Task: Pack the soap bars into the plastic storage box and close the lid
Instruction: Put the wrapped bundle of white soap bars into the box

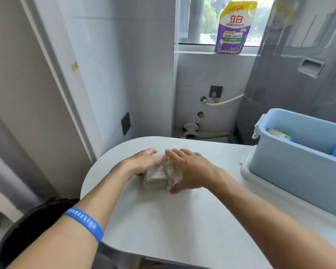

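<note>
A pale soap bar wrapped in crinkled clear plastic [157, 178] lies on the white table [163, 220] near its far edge. My left hand [144, 161] rests on its left side, fingers curved over the wrap. My right hand [190, 170] presses on its right side, thumb under the plastic's edge. Both hands hold the wrapped bar between them. The light blue plastic storage box [291, 171] stands open at the right, with packaged soap bars [279, 134] inside. It sits on a white lid [246, 169] lying flat under it.
A purple detergent pouch [234, 28] stands on the windowsill at the back. A grey appliance [291, 74] rises behind the box. Pipes and a wall socket [215, 91] sit low on the far wall. A black object [37, 220] lies below the table's left edge.
</note>
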### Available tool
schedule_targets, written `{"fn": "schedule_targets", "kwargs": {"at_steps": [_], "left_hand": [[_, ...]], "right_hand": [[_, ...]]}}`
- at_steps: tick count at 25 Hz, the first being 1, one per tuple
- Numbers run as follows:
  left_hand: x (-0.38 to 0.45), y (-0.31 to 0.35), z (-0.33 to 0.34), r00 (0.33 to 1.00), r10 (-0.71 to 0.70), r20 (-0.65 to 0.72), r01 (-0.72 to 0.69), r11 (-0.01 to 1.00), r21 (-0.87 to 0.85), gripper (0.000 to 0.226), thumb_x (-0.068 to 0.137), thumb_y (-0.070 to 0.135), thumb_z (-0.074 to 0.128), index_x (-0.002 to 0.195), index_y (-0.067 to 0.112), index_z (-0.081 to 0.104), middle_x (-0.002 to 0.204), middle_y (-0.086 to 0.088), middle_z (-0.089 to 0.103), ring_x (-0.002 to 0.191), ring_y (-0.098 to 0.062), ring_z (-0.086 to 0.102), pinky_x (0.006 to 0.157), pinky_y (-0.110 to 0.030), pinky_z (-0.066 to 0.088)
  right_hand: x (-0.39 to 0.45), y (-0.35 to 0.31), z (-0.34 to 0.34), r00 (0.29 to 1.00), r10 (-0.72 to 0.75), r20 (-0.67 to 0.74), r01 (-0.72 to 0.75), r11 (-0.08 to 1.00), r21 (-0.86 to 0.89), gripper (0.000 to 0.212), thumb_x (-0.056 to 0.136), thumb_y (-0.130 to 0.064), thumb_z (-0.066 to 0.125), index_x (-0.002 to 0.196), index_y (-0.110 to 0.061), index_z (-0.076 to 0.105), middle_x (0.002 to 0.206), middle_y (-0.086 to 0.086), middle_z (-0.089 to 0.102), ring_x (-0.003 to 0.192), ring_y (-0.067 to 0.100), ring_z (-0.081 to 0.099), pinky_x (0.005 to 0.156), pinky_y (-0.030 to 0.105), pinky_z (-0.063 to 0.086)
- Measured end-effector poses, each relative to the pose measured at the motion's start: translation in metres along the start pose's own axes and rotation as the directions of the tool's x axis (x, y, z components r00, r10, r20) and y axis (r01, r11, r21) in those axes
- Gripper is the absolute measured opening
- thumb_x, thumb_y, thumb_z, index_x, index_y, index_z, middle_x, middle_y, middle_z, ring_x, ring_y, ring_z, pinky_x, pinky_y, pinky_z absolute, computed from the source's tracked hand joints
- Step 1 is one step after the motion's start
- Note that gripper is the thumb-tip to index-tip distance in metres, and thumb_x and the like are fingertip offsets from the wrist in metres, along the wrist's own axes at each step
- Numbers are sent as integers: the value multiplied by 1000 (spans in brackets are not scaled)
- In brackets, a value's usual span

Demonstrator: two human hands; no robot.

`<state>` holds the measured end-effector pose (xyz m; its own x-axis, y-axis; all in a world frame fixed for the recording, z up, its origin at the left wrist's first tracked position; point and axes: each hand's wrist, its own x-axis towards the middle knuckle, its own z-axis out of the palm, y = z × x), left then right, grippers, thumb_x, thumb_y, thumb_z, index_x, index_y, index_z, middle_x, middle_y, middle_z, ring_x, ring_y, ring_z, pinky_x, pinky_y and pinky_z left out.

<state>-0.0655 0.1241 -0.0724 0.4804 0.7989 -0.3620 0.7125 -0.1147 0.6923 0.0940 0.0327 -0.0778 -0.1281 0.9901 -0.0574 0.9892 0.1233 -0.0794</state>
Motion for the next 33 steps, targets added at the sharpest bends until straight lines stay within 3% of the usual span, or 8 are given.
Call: {"fn": "schedule_targets", "kwargs": {"at_steps": [4,7,13,18,23,29,31,33], "left_hand": [[7,-13,7,1000,-16,10,18,982,-187,42,95,41,54,133,26,45,128,-4,57,110,-22,58,85,-34,49],[11,-8,15,999,-31,10,33,935,-353,17,95,37,56,97,20,58,104,-3,66,85,-16,60,66,-29,41],[13,5,34,988,-100,114,144,853,-502,17,95,26,58,90,11,65,93,-9,70,92,-29,65,90,-41,49],[-1,33,34,994,-107,-27,67,779,-624,29,77,25,76,98,5,70,90,-12,75,77,-28,70,67,-33,54],[-11,114,42,995,80,-60,-100,748,-657,18,65,27,82,74,13,74,71,-6,75,55,-21,70,47,-22,52],[-13,228,77,914,395,-93,-262,399,-879,41,87,50,54,95,13,69,91,-10,73,82,-27,68,74,-36,53],[-8,247,98,798,565,-209,-506,440,-742,39,91,45,50,105,15,69,104,-12,73,98,-28,67,87,-40,53],[2,246,116,659,737,-151,-716,554,-425,37,88,41,56,116,20,64,110,-5,70,106,-20,63,93,-33,50]], "right_hand": [[16,-4,15,997,62,-49,-66,993,-99,106,52,-62,80,139,-28,29,114,6,52,104,29,52,85,37,41],[10,3,14,994,109,-14,-109,994,-15,102,51,-64,78,135,-30,31,109,5,55,101,29,54,73,35,39],[-21,19,25,988,150,40,-154,981,119,110,58,-59,76,145,-33,14,123,8,48,114,31,48,88,41,44],[-38,25,9,981,183,-57,-151,920,361,104,56,-56,80,142,-30,26,119,3,54,105,25,54,85,35,43],[-81,57,-50,943,270,-197,-154,874,461,87,53,-57,82,123,-25,41,109,-5,49,98,16,49,79,28,41],[-149,122,-138,742,565,-361,-286,754,591,79,46,-59,82,111,-23,53,107,-5,55,91,10,57,70,29,49],[-165,150,-151,608,720,-335,-280,589,758,86,44,-59,80,118,-27,51,106,-6,61,90,10,62,70,33,54],[-171,178,-153,486,843,-229,-256,388,886,102,45,-61,79,134,-34,37,109,-4,62,94,17,64,81,39,55]]}}
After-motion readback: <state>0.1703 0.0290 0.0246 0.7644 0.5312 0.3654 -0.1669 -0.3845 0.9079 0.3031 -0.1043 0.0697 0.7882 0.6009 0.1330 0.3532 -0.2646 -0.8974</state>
